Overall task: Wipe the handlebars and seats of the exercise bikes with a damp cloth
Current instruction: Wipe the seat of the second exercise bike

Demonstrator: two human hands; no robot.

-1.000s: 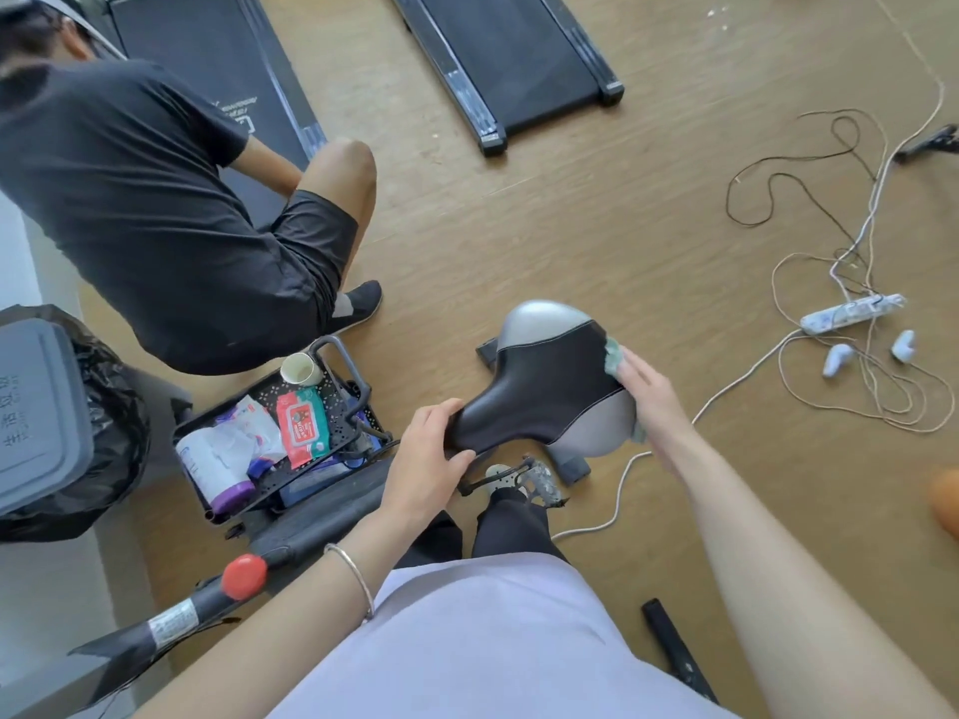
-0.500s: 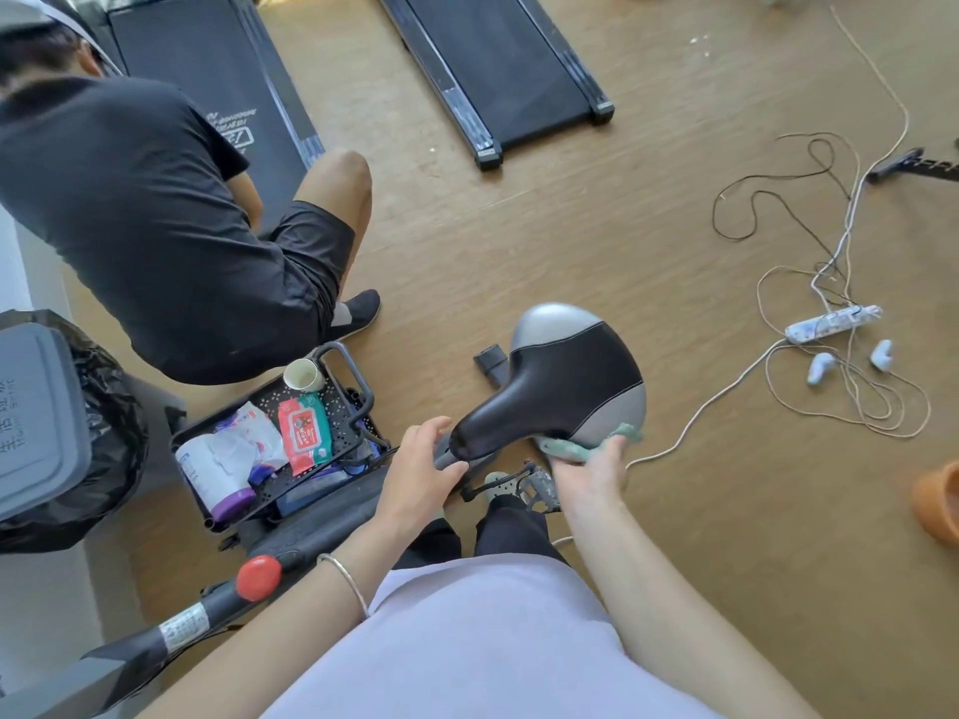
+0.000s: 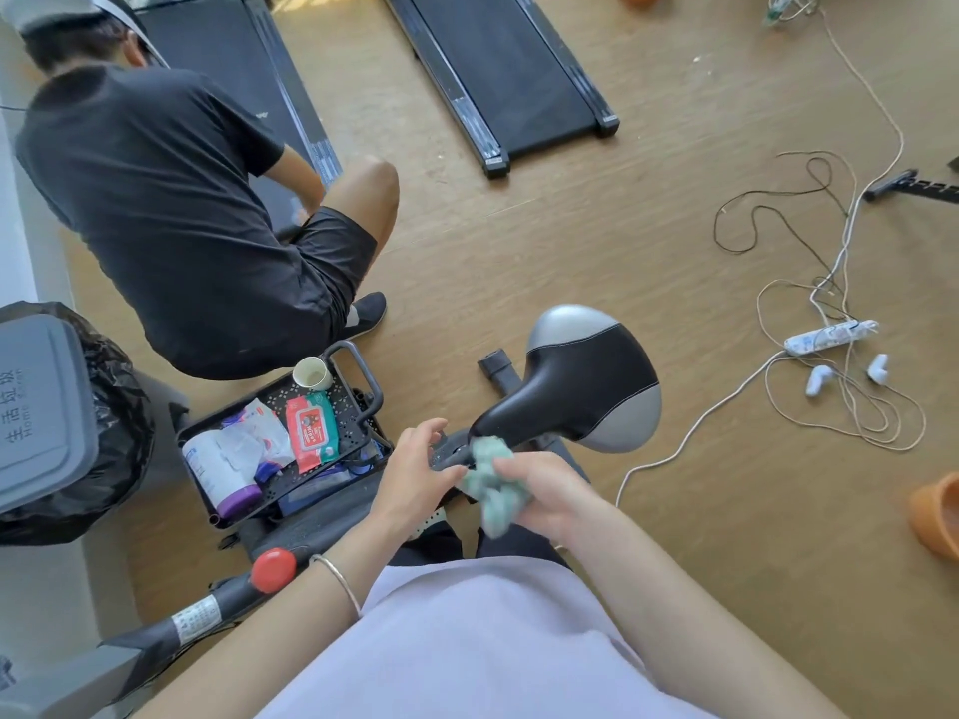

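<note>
A black and silver bike seat (image 3: 576,391) stands in the middle of the head view, nose pointing toward me. My right hand (image 3: 550,498) grips a crumpled green cloth (image 3: 490,482) just below the seat's nose. My left hand (image 3: 420,472) sits beside the cloth with loosely spread fingers, its fingertips near the cloth's left side; whether they touch it I cannot tell. The bike's frame with a red knob (image 3: 272,563) runs toward the lower left.
A black caddy (image 3: 363,378) with wet wipes, bottles and a cup sits left of the seat. A person in black crouches behind it. A lined bin (image 3: 46,407) is at far left. Treadmills (image 3: 498,80) lie ahead, and cables with a power strip (image 3: 830,337) lie right.
My left hand has let go of the seat's nose. My right hand has come off the seat's edge and brought the cloth, now bunched, in front of the nose between both hands.
</note>
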